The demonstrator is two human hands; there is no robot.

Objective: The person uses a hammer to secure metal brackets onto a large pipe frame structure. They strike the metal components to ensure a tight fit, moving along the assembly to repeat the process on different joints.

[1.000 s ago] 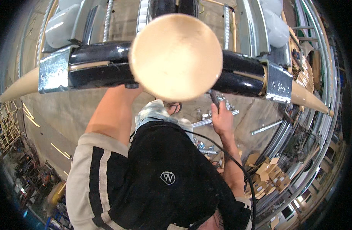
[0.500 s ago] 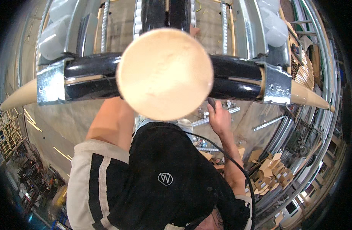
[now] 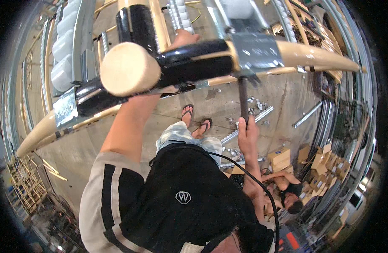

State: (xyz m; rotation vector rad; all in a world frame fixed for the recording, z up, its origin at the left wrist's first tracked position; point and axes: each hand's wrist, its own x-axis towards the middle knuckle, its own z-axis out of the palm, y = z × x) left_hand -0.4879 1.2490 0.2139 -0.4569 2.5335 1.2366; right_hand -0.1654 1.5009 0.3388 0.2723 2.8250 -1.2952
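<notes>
A tan pipe frame (image 3: 316, 52) crosses in front of me, tilted up to the right. Black connectors (image 3: 198, 61) join it around a round tan pipe end (image 3: 130, 69). My left forearm passes beneath the joint, and my left hand (image 3: 184, 39) shows on the far side, fingers closed against the frame, partly hidden. On the right, my right hand (image 3: 248, 137) grips the lower end of a dark rod-shaped tool (image 3: 243, 101). The tool points up at the underside of a silver metal bracket (image 3: 257, 50), where its blurred head cannot be made out.
White roller tracks (image 3: 65, 50) run away beyond the frame. Loose rollers and metal rails (image 3: 261, 116) lie on the concrete floor. A person (image 3: 289, 194) sits low at the right beside cardboard boxes (image 3: 325, 168). A black cable (image 3: 265, 189) runs along my right arm.
The frame now lies further left and tilted in view. My left hand shows more beyond the connectors. The tool in my right hand, mostly hidden before, is visible below the right bracket.
</notes>
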